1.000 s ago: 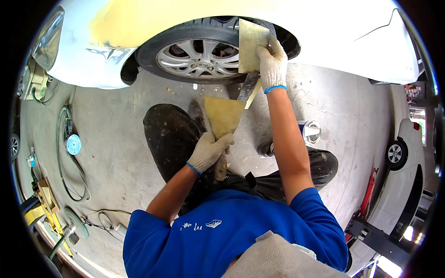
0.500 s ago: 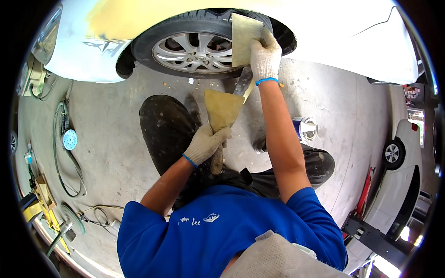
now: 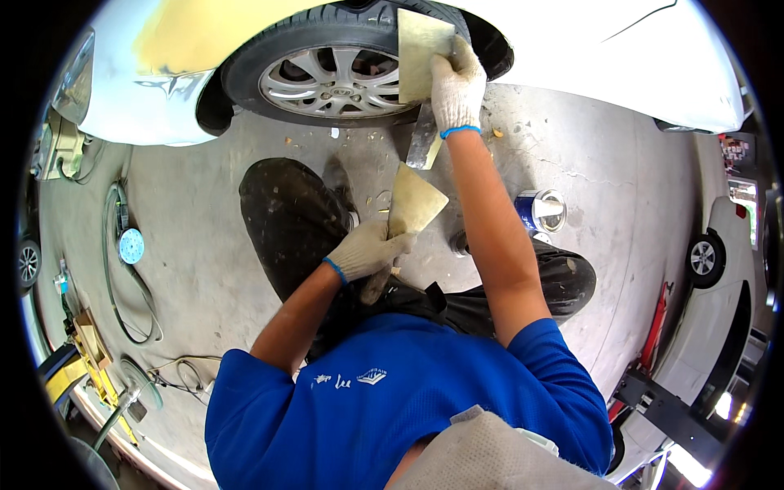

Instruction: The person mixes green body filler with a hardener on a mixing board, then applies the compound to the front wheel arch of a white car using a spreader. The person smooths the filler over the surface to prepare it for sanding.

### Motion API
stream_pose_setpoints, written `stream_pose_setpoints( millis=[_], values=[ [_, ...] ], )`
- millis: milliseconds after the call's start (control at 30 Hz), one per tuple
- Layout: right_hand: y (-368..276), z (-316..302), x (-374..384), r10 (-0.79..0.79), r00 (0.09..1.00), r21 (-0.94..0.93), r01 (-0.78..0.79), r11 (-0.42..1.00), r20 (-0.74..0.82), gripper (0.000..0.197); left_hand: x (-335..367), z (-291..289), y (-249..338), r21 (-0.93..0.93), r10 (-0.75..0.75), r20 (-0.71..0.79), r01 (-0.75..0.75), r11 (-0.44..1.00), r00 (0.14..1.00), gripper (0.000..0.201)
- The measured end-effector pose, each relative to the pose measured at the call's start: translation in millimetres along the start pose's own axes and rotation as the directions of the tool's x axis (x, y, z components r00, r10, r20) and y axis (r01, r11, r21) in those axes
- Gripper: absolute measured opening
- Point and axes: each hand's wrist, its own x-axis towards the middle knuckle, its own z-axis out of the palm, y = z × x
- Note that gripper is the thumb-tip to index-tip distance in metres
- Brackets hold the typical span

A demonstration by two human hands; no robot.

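Two gloved hands show in the head view, each closed on a flat tool. The left hand (image 3: 367, 247), between the knees, grips a putty knife (image 3: 416, 202) near where its handle meets the blade. From those fingers the yellow-smeared blade lies ahead and to the right, apart from a square spreader plate (image 3: 420, 57) farther ahead. The right hand (image 3: 460, 82), well forward, pinches that plate's right edge with its thumb on the near face; the other fingers' placing behind it cannot be told. The plate stands in front of the alloy wheel (image 3: 343, 82), its longer sides running toward and away from the person; a grey strip (image 3: 424, 135) extends below it. The putty knife's long axis slants, handle toward the lap, flared edge pointing forward and right, toward the right forearm.
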Motion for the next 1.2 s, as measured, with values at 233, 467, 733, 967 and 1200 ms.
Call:
stream_pose_setpoints(
  millis=[233, 467, 733, 967, 1200],
  values=[
    [31.0, 9.4, -2.5, 0.013, 1.0, 0.03, -0.013, 0.999, -0.015, 0.049, -1.9, -2.4, 8.6, -0.02, -0.023, -0.019, 0.023, 1.0, 1.0, 0.039],
    [16.5, -7.0, -10.5, -0.036, 0.99, -0.209, 0.063, 0.976, 0.134, 0.047, -3.1, -5.7, 6.0, -0.012, -0.029, -0.013, 0.029, 1.0, 0.999, 0.039],
    [0.5, -1.3, -23.7, -0.008, 1.0, -0.209, 0.008, 0.978, 0.001, 0.048, -0.6, -5.9, -4.9, 0.034, 0.004, 0.0, -0.004, 0.999, 1.0, 0.036],
    [-16.0, 10.3, -18.9, -0.191, 0.979, -0.444, 0.204, 0.873, 0.075, 0.036, -6.1, -6.0, 2.0, 0.038, -0.044, 0.007, 0.043, 0.998, 0.999, 0.036],
    [-14.9, 4.7, -23.2, -0.048, 0.965, -0.253, 0.115, 0.96, 0.257, 0.044, -5.6, -2.4, -0.6, -0.038, -0.004, -0.003, 0.003, 0.999, 1.0, 0.039]
  ],
)
